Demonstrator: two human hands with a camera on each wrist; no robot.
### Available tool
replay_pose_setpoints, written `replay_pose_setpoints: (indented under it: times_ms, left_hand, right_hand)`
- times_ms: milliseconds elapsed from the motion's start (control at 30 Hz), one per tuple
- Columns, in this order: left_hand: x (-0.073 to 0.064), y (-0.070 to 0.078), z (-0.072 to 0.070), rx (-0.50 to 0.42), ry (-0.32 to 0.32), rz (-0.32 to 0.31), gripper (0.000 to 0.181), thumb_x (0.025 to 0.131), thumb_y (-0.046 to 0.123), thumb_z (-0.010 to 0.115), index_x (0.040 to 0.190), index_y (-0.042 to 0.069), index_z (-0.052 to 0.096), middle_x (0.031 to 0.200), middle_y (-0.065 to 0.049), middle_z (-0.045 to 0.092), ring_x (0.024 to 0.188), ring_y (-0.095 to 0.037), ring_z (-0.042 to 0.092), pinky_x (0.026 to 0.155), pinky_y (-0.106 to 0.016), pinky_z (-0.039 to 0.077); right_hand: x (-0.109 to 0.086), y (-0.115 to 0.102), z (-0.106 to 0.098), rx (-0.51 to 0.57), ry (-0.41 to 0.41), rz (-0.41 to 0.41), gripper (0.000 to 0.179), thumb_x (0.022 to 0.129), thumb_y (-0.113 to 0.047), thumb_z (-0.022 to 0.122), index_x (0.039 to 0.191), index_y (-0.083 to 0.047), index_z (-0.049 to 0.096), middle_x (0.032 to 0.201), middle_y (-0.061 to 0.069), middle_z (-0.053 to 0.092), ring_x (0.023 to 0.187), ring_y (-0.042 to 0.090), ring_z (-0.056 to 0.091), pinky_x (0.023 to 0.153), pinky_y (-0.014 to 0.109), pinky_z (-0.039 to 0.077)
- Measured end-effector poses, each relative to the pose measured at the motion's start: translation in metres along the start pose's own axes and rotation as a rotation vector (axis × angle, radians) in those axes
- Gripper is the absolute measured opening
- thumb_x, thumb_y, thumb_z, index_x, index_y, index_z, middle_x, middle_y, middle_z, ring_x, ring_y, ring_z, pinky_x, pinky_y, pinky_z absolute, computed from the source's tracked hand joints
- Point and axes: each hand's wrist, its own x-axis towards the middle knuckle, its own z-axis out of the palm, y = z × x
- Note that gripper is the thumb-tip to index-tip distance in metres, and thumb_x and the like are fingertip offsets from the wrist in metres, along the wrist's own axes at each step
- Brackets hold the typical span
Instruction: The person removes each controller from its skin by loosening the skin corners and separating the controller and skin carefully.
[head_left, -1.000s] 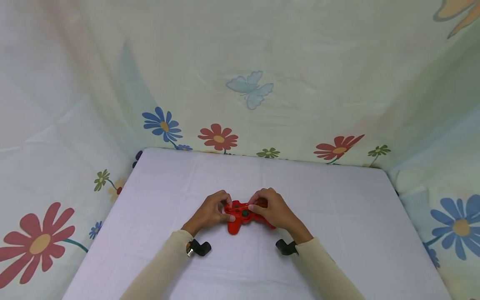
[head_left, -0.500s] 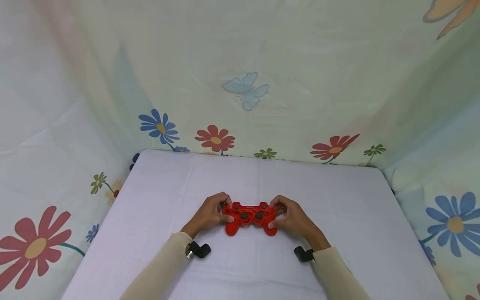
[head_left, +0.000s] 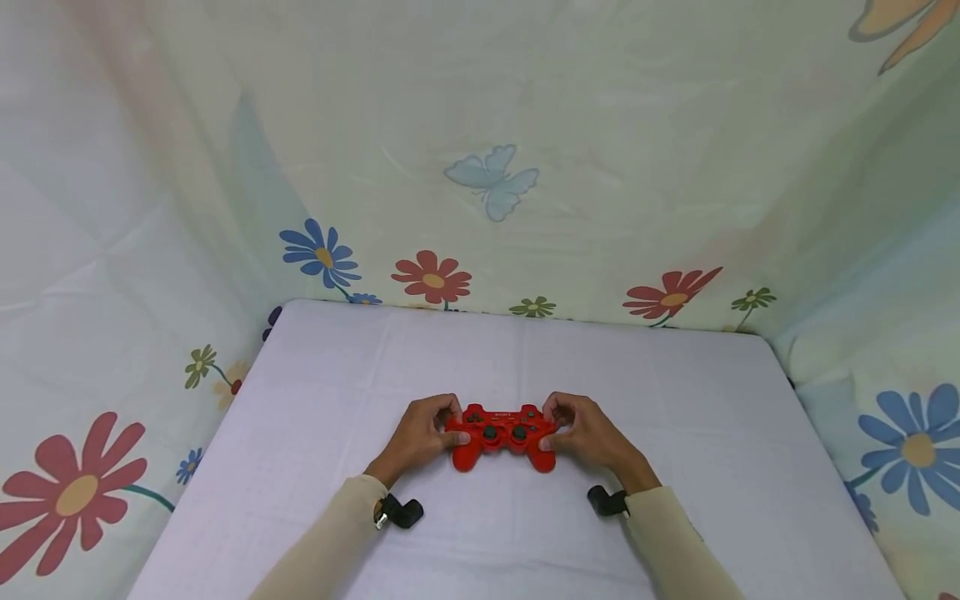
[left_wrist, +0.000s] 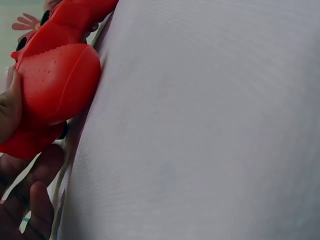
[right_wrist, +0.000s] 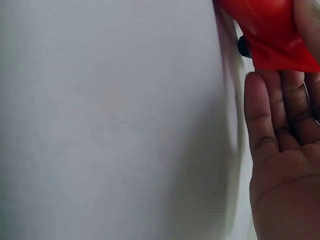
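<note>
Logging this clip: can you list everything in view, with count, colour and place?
game controller: 1, red, between the two hands
thumbsticks: 2, dark, on the controller's face
covered table: 1, white, beneath the hands
backdrop: pale, patterned, behind the table and at both sides
printed flowers: several, red, blue and green, on the backdrop
printed butterfly: 1, pale blue, on the backdrop behind the table
wrist devices: 2, black, one at each wrist
sleeves: 2, beige, on the forearms
left hand: 1, holding the controller's left end
right hand: 1, holding its right end
</note>
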Motion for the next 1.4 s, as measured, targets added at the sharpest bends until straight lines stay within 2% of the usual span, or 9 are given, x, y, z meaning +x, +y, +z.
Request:
replay_pose_setpoints:
  times_ms: [200, 400, 600, 767, 1000, 1100, 1200, 1300, 1400]
  left_hand:
    - [0.0, -0.001, 0.002, -0.058, 0.015, 0.026, 0.031, 0.085, 0.014, 0.09, 0.096, 0.021, 0.062, 0.098, 0.002, 0.057, 0.092, -0.017, 0.055, 0.075, -0.025, 0.046]
    - [-0.002, -0.001, 0.004, -0.105, 0.035, -0.003, 0.028, 0.085, 0.015, 0.089, 0.095, 0.023, 0.064, 0.092, 0.004, 0.063, 0.084, -0.02, 0.057, 0.071, -0.024, 0.046]
    - [-0.003, -0.001, 0.007, -0.117, 0.046, -0.031, 0.025, 0.087, 0.015, 0.088, 0.094, 0.025, 0.066, 0.089, 0.004, 0.062, 0.078, -0.018, 0.055, 0.07, -0.024, 0.046]
    - [-0.004, 0.001, 0.009, -0.104, 0.05, -0.027, 0.026, 0.088, 0.014, 0.087, 0.096, 0.023, 0.065, 0.089, 0.003, 0.062, 0.083, -0.016, 0.057, 0.072, -0.024, 0.047]
    - [-0.006, 0.003, 0.007, -0.066, 0.03, -0.032, 0.038, 0.088, 0.018, 0.088, 0.114, 0.023, 0.06, 0.102, 0.006, 0.063, 0.098, -0.013, 0.059, 0.075, -0.025, 0.051]
    - [-0.006, 0.006, 0.006, -0.043, -0.002, -0.022, 0.04, 0.089, 0.019, 0.087, 0.118, 0.025, 0.062, 0.11, 0.006, 0.061, 0.102, -0.013, 0.057, 0.076, -0.027, 0.053]
    - [-0.005, 0.009, 0.007, -0.029, -0.022, -0.014, 0.042, 0.089, 0.022, 0.088, 0.122, 0.027, 0.063, 0.118, 0.006, 0.06, 0.103, -0.014, 0.056, 0.079, -0.03, 0.055]
    - [-0.003, 0.012, 0.01, -0.03, -0.005, -0.017, 0.04, 0.088, 0.029, 0.089, 0.121, 0.03, 0.066, 0.122, 0.007, 0.059, 0.112, -0.014, 0.054, 0.089, -0.034, 0.053]
    - [0.0, 0.015, 0.016, -0.056, 0.033, 0.008, 0.034, 0.088, 0.034, 0.088, 0.116, 0.029, 0.069, 0.123, 0.004, 0.059, 0.123, -0.016, 0.049, 0.097, -0.041, 0.048]
  right_hand:
    - [-0.006, 0.003, 0.005, 0.015, 0.062, 0.085, 0.053, 0.076, -0.02, 0.098, 0.112, -0.011, 0.06, 0.11, 0.007, 0.065, 0.104, 0.022, 0.068, 0.092, 0.027, 0.057]
    - [-0.01, 0.004, 0.011, -0.01, 0.083, 0.071, 0.064, 0.07, -0.023, 0.102, 0.113, -0.014, 0.055, 0.112, 0.006, 0.062, 0.105, 0.022, 0.067, 0.089, 0.025, 0.058]
    - [-0.012, 0.007, 0.013, 0.018, 0.116, 0.065, 0.053, 0.071, -0.017, 0.1, 0.105, -0.013, 0.059, 0.104, 0.006, 0.062, 0.095, 0.021, 0.066, 0.083, 0.025, 0.056]
    - [-0.014, 0.009, 0.013, 0.03, 0.12, 0.036, 0.047, 0.074, -0.017, 0.098, 0.1, -0.008, 0.06, 0.102, 0.009, 0.061, 0.094, 0.023, 0.066, 0.082, 0.026, 0.055]
    - [-0.015, 0.01, 0.016, 0.071, 0.149, 0.003, 0.048, 0.082, -0.018, 0.093, 0.115, -0.008, 0.059, 0.111, 0.012, 0.063, 0.099, 0.023, 0.067, 0.086, 0.025, 0.059]
    - [-0.016, 0.009, 0.018, 0.035, 0.173, -0.035, 0.04, 0.09, -0.02, 0.087, 0.121, -0.014, 0.064, 0.114, 0.008, 0.065, 0.104, 0.023, 0.065, 0.092, 0.026, 0.058]
    - [-0.016, 0.004, 0.017, -0.042, 0.189, -0.051, 0.028, 0.095, -0.022, 0.082, 0.12, -0.02, 0.069, 0.113, 0.002, 0.068, 0.105, 0.02, 0.063, 0.092, 0.027, 0.056]
    - [-0.012, -0.005, 0.016, -0.115, 0.187, -0.033, 0.02, 0.097, -0.021, 0.08, 0.115, -0.021, 0.073, 0.106, -0.001, 0.068, 0.099, 0.019, 0.06, 0.085, 0.026, 0.053]
    - [-0.006, -0.014, 0.013, -0.14, 0.163, 0.012, 0.015, 0.097, -0.021, 0.08, 0.11, -0.018, 0.073, 0.097, 0.0, 0.065, 0.091, 0.017, 0.057, 0.078, 0.024, 0.049]
